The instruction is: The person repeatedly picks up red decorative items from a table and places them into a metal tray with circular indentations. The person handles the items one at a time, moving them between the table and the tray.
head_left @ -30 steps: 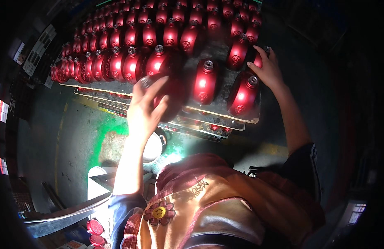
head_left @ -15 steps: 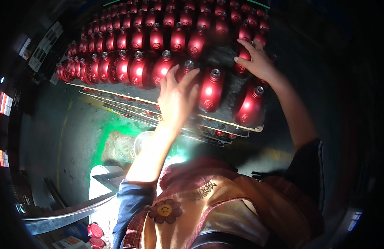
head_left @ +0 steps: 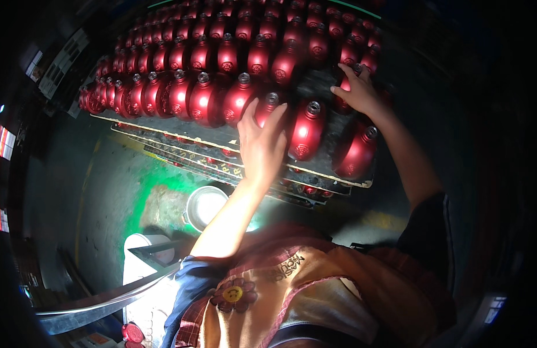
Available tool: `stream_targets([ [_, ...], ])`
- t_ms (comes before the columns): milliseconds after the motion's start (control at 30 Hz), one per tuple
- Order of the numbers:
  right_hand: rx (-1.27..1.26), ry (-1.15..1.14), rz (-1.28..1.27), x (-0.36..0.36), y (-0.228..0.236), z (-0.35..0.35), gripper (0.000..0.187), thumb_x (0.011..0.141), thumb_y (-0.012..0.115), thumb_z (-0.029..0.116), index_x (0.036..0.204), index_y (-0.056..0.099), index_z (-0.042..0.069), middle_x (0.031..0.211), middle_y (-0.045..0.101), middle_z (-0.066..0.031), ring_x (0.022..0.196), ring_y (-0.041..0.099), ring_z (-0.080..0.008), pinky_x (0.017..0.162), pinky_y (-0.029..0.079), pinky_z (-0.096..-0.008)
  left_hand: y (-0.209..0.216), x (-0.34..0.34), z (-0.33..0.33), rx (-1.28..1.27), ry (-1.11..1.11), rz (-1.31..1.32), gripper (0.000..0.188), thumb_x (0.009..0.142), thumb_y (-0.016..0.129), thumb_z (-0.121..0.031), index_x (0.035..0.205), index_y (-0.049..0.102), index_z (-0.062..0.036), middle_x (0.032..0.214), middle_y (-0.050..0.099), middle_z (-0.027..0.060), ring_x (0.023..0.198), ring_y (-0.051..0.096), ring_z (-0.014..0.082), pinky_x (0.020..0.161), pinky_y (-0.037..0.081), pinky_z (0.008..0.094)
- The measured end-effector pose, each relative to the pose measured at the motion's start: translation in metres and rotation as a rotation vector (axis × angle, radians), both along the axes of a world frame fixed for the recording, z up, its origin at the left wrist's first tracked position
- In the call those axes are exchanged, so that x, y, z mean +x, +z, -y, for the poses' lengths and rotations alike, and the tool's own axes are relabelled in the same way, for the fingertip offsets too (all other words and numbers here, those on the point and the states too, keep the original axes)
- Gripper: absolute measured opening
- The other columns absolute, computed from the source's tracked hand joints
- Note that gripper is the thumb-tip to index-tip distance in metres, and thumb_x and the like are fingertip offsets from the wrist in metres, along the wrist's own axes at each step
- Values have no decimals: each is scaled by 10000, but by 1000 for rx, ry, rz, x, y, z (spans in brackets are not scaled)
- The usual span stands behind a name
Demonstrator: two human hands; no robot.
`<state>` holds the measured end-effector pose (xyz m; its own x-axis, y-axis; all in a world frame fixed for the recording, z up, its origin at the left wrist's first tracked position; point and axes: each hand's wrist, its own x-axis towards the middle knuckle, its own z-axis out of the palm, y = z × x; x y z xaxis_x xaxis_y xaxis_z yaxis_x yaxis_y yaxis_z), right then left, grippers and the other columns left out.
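Note:
Rows of glossy red bottles [head_left: 203, 98] with rounded bodies and clear, open necks stand on a dark board. My left hand [head_left: 262, 148] is at the front row, its thumb and fingers spread around the sides of one red bottle [head_left: 272, 107]. Just right of that hand stands another red bottle [head_left: 307, 133]. Farther back on the right, my right hand [head_left: 361, 91] curls around the upper part of a red bottle [head_left: 345, 86], which it partly hides. A red bottle [head_left: 356, 153] leans slightly at the board's front right corner.
The board's pale front edge [head_left: 216, 144] runs below the bottles, with more boards and red bottles stacked underneath. A round white bucket [head_left: 207, 204] sits on the floor by my left forearm. At lower left are a curved metal strip [head_left: 100, 304] and a red round piece [head_left: 132, 332].
The board and bottles appear slightly shifted right and down in the view. Both hands stay at the same bottles. The bucket shows more fully beside my left forearm.

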<state>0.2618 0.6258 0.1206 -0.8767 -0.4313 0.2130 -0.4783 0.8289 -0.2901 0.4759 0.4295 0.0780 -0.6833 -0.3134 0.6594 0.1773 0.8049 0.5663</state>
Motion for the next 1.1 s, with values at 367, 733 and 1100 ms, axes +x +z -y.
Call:
stream_targets([
  [367,-41,653,435,85,65,20,401,810,764,167,1187,647,102,642,505,31,611,484,-85,581,406,-256,-2,9,11,18,-104,30,739,671,765,25,1341,585,-229,1455,368,251,1342,394,416,1084,388,454],
  [733,-122,554,425,79,61,13,298,835,719,256,1068,660,80,656,623,-52,632,626,-157,629,458,-324,-5,0,-2,83,-150,26,716,665,758,46,1323,608,-194,1459,402,205,1342,410,373,1082,390,431],
  [1100,-87,274,-183,53,64,-35,574,856,714,385,1353,550,148,1161,592,-152,1080,578,-295,938,474,-413,13,14,21,-67,-140,-197,484,755,747,-32,1227,670,-103,1440,439,210,1325,426,356,1078,374,428],
])
